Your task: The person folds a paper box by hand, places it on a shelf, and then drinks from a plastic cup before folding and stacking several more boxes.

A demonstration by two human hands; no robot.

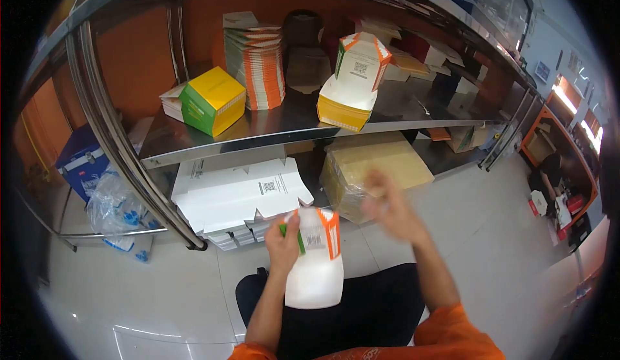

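Above my lap, my left hand (283, 247) grips a partly folded cardboard food box (314, 282) by its left side, with the thumb on the upper edge. This box has a plain white lower panel, a barcode, and orange and green side panels. My right hand (392, 210) is raised to the right of the box, apart from it. Motion blurs that hand, but its fingers look spread and nothing shows in them.
On the metal shelf (271, 126) stand a tall stack of flattened cartons (255, 69), a yellow-green box (214, 101) and stacked open boxes (349, 105). Below lie white flat cartons (245, 195) and a brown cardboard box (381, 163). A plastic bag (116, 198) hangs near the left posts.
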